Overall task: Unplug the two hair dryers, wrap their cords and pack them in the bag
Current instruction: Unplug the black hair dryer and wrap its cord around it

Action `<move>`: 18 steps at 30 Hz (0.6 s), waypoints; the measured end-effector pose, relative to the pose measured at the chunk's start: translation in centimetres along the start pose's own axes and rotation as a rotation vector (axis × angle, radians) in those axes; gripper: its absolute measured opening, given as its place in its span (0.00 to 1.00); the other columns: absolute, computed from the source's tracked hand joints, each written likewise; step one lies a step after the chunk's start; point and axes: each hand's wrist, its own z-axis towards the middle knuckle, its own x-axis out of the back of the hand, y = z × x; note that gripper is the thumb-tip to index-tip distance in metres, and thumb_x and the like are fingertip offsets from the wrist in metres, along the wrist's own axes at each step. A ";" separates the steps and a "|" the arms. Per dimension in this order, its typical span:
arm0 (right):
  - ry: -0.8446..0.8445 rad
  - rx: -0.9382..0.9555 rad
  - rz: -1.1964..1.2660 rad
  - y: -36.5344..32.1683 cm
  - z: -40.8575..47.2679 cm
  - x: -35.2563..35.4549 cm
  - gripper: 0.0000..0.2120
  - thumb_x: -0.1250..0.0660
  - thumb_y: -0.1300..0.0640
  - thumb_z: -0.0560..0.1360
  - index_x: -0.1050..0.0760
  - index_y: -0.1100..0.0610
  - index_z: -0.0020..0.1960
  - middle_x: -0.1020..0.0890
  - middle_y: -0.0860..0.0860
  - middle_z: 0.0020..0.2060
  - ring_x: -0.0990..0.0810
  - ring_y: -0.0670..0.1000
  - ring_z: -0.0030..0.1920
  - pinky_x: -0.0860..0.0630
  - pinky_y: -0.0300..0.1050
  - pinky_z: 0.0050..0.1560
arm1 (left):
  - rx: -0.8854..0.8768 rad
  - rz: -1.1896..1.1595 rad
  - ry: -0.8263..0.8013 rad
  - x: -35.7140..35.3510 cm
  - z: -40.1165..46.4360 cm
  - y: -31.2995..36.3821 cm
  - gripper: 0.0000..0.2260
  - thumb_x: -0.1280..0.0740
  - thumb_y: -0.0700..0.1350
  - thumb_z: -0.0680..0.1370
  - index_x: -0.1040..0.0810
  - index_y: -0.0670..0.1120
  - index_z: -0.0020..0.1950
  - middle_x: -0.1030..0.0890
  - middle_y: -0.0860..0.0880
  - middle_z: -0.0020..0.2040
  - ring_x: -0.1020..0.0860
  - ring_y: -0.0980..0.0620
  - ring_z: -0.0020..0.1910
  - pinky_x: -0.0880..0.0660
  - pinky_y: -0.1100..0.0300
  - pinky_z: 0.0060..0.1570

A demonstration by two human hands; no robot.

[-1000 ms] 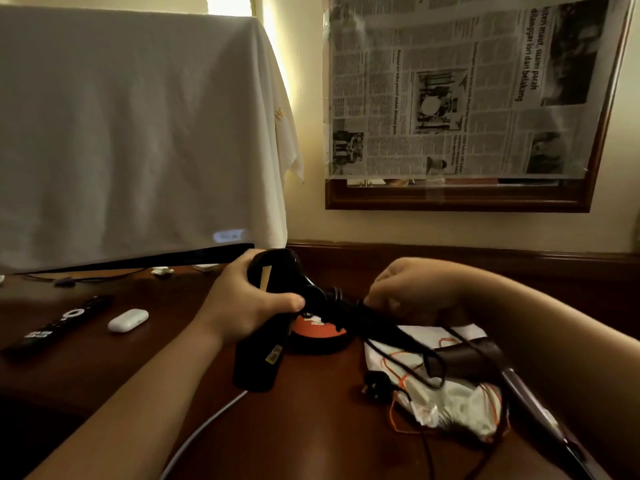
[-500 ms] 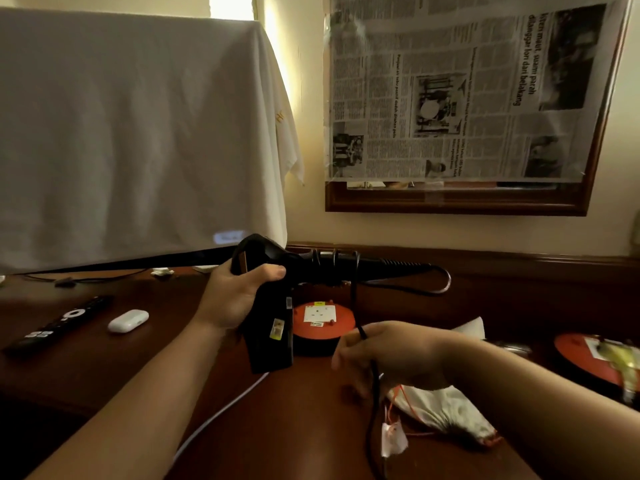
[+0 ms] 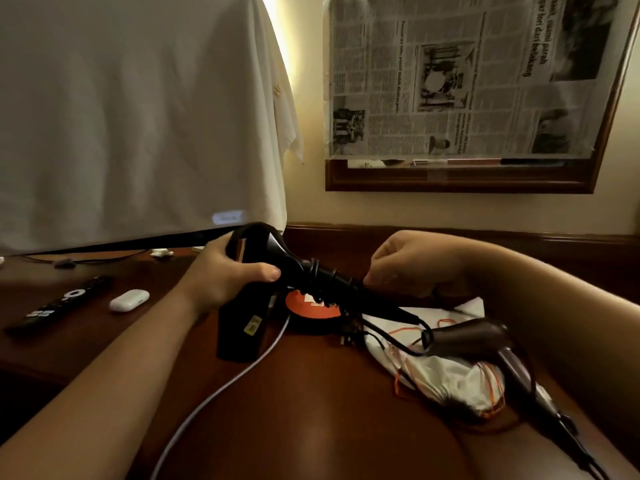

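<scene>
Our left hand is clamped around the body of the glossy black plastic hair dryer, thumb over the neck, so that its handle juts out to the right like a spindle while the barrel hangs down toward the dark polished wooden desk. Our right hand is curled into a fist at the far end of that handle, pinching the thin black cord; several turns already ring the handle, and we judge that the fist sits there to lay the next loop tight against them. The slack of the cord droops from the handle tip down to the desk, where a black plug lies free beside the round orange-topped socket reel, so this dryer looks unplugged.

In the same head view, lower right, the second dryer, a dark brown one with a matte barrel, rests across the crumpled white cloth drawstring bag with orange strings. Its cord trails off the bottom edge, seemingly unwrapped, and whether it is unplugged we cannot tell. The bag lies flat and near at hand, probably ready for packing. A white cable runs from the reel toward us. To the left, well apart, sit a black remote control and a small white earbud case.
</scene>
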 end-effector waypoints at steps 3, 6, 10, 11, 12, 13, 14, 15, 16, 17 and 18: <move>-0.031 -0.003 0.093 -1.3 -0.6 -0.2 0.14 0.37 0.58 0.83 0.24 0.59 0.40 0.30 0.53 0.27 0.37 0.49 0.24 0.44 0.42 0.25 | -0.021 0.014 0.057 0.5 0.3 0.0 0.24 0.19 0.52 0.55 0.14 0.49 0.50 0.11 0.48 0.42 0.12 0.50 0.41 0.17 0.61 0.39; 0.084 0.026 0.091 -2.6 -1.5 -0.6 0.10 0.39 0.61 0.83 0.21 0.65 0.50 0.24 0.56 0.28 0.30 0.51 0.23 0.37 0.44 0.26 | -0.068 -0.008 0.175 0.3 0.7 -0.4 0.21 0.18 0.52 0.57 0.12 0.50 0.49 0.11 0.46 0.44 0.13 0.45 0.44 0.15 0.49 0.47; -0.021 0.045 0.222 -3.7 -2.5 -1.4 0.09 0.42 0.62 0.85 0.25 0.65 0.58 0.17 0.60 0.34 0.18 0.57 0.31 0.23 0.49 0.37 | -0.093 -0.017 0.376 -0.2 1.2 -0.7 0.29 0.17 0.54 0.57 0.17 0.43 0.53 0.13 0.39 0.48 0.14 0.36 0.48 0.16 0.38 0.52; -0.065 0.046 0.233 -3.6 -2.4 -1.7 0.10 0.42 0.62 0.85 0.25 0.65 0.58 0.16 0.61 0.36 0.16 0.58 0.34 0.21 0.52 0.41 | -0.102 -0.036 0.390 -0.2 1.3 -0.7 0.24 0.17 0.54 0.58 0.17 0.44 0.49 0.14 0.40 0.45 0.14 0.36 0.46 0.16 0.38 0.51; -0.103 0.049 0.226 -3.3 -2.2 -2.1 0.10 0.43 0.60 0.86 0.25 0.65 0.59 0.16 0.62 0.38 0.16 0.59 0.37 0.21 0.55 0.45 | -0.103 -0.067 0.396 -0.3 1.4 -0.4 0.20 0.18 0.53 0.60 0.17 0.45 0.46 0.15 0.42 0.42 0.14 0.36 0.44 0.16 0.39 0.49; -0.124 0.056 0.209 -2.8 -1.9 -2.5 0.11 0.42 0.59 0.86 0.25 0.65 0.59 0.17 0.62 0.39 0.17 0.59 0.38 0.22 0.57 0.46 | -0.092 -0.123 0.403 -0.3 1.5 0.0 0.19 0.18 0.51 0.61 0.16 0.43 0.46 0.15 0.43 0.41 0.15 0.36 0.43 0.17 0.39 0.47; -0.131 0.065 0.202 -2.0 -1.4 -3.0 0.11 0.42 0.58 0.86 0.25 0.64 0.59 0.18 0.60 0.38 0.18 0.58 0.37 0.22 0.56 0.46 | -0.071 -0.184 0.410 -0.3 1.6 0.4 0.18 0.19 0.49 0.63 0.16 0.41 0.47 0.15 0.43 0.42 0.14 0.38 0.42 0.17 0.42 0.46; -0.137 0.074 0.211 -1.2 -1.0 -3.4 0.11 0.41 0.56 0.86 0.23 0.62 0.58 0.19 0.58 0.36 0.21 0.56 0.36 0.23 0.55 0.44 | -0.042 -0.236 0.409 -0.3 1.7 0.6 0.16 0.19 0.46 0.65 0.16 0.41 0.48 0.14 0.43 0.42 0.14 0.40 0.40 0.17 0.45 0.44; -0.152 0.083 0.230 -0.3 -0.5 -3.8 0.12 0.40 0.54 0.85 0.22 0.60 0.56 0.21 0.56 0.34 0.23 0.54 0.34 0.24 0.54 0.44 | -0.016 -0.268 0.397 -0.2 1.7 0.9 0.12 0.19 0.43 0.68 0.15 0.42 0.48 0.14 0.44 0.41 0.14 0.42 0.39 0.18 0.48 0.42; -0.180 0.084 0.250 0.5 -0.1 -4.1 0.13 0.39 0.51 0.85 0.21 0.59 0.55 0.23 0.54 0.33 0.25 0.53 0.34 0.24 0.52 0.44 | 0.010 -0.295 0.371 -0.1 1.6 1.2 0.12 0.20 0.43 0.68 0.15 0.42 0.49 0.14 0.43 0.41 0.14 0.42 0.39 0.17 0.49 0.40; -0.201 0.080 0.266 1.3 0.4 -4.4 0.14 0.39 0.50 0.85 0.20 0.58 0.55 0.25 0.53 0.33 0.26 0.52 0.33 0.25 0.51 0.43 | 0.028 -0.320 0.331 0.0 1.4 1.3 0.16 0.19 0.45 0.66 0.15 0.42 0.51 0.14 0.43 0.42 0.14 0.41 0.38 0.17 0.50 0.38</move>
